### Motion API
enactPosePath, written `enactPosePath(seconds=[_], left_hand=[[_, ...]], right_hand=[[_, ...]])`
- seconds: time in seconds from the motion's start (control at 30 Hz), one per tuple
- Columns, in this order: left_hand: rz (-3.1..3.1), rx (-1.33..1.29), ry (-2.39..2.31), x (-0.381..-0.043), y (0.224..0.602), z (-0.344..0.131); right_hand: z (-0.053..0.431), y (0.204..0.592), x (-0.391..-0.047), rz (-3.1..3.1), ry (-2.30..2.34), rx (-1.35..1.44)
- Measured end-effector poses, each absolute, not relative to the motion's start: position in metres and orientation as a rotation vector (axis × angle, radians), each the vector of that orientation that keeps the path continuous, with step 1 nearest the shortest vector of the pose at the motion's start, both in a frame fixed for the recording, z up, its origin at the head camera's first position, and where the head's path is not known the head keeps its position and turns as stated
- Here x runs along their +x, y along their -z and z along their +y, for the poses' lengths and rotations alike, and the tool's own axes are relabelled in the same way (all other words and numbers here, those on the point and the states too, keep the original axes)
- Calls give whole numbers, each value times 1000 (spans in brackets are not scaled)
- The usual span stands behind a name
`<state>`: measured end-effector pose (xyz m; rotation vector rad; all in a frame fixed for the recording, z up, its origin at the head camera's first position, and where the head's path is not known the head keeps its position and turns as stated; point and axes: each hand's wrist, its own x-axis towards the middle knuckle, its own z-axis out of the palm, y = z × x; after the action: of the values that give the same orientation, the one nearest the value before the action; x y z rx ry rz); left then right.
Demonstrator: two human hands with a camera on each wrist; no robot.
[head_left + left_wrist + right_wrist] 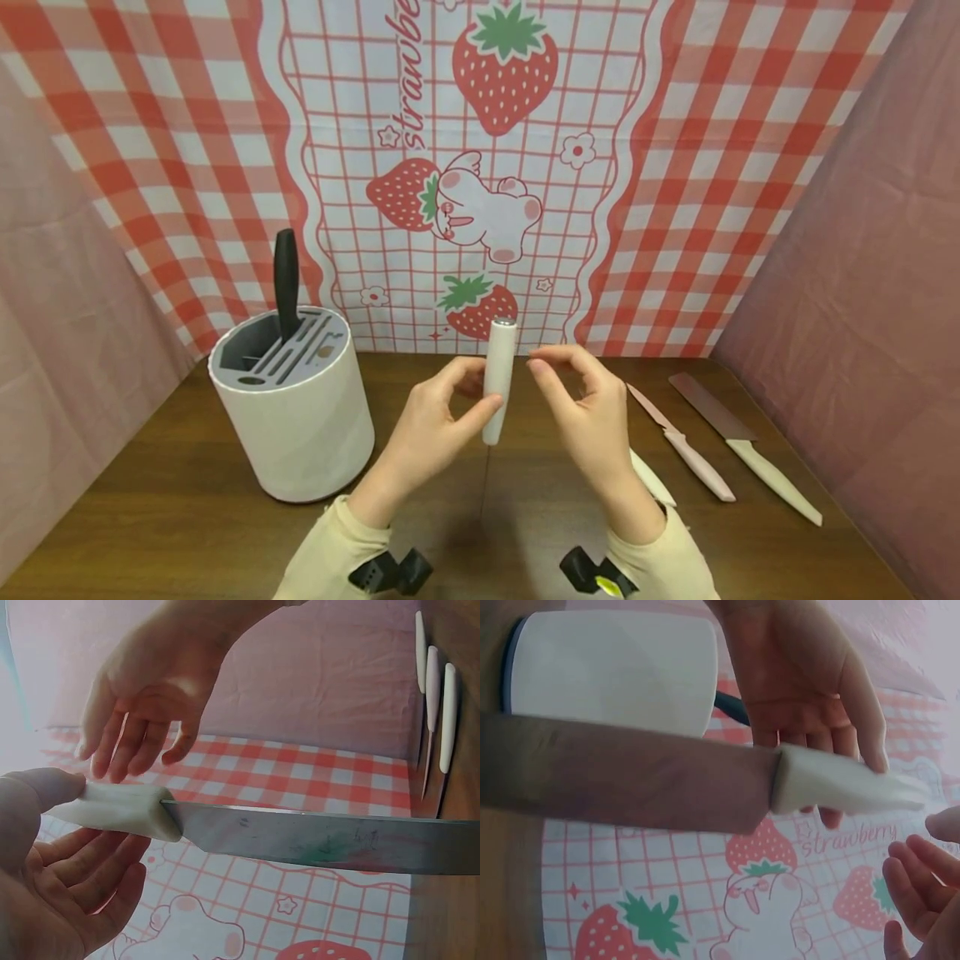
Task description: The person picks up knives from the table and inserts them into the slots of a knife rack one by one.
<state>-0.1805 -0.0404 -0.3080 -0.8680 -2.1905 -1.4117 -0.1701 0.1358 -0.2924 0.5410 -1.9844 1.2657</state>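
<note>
Holding up a white-handled knife (501, 358), the left hand (442, 408) pinched its handle between thumb and fingers, centre of head view. Handle near upright, metal-capped end toward 12 o'clock; blade showed only as a thin edge-on line toward 6. Right hand (588, 408) was at 3 o'clock from it, thumb and fingers loosely curved, nothing in them, apart from the handle. Knife block (322, 442) stood at 9 o'clock from the left hand, black handle (286, 275) sticking up out of it. Pink knife (697, 467) and cream-handled knife (772, 482) lay between 3 and 4 o'clock from the right hand. Doing this well, in my judgement, meant a firm pinch, steady wrist, tip kept down, and any right-hand contact on the handle, never the edge.

Left wrist view: thumb on the handle's upper side, fingers curved below; blade ran out toward 3 o'clock, wholly beyond the grip. Right hand hung at 10 o'clock, fingers loose.

Right wrist view: blade toward 9 o'clock, handle toward 3. Left hand at 1 o'clock, fingers passing behind the handle. Right fingertips at 4, just off the handle's end.
</note>
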Motion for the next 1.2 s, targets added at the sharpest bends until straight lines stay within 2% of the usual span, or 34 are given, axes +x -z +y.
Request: enactPosePath(seconds=[0.67,1.2], left_hand=[[-2173,-787,1509,-174,306,-52],[-1939,-764,1469,-167,284,-72]], right_hand=[[178,305,-175,-1957,-1212,273],[210,317,-172,-2102,-1095,152]])
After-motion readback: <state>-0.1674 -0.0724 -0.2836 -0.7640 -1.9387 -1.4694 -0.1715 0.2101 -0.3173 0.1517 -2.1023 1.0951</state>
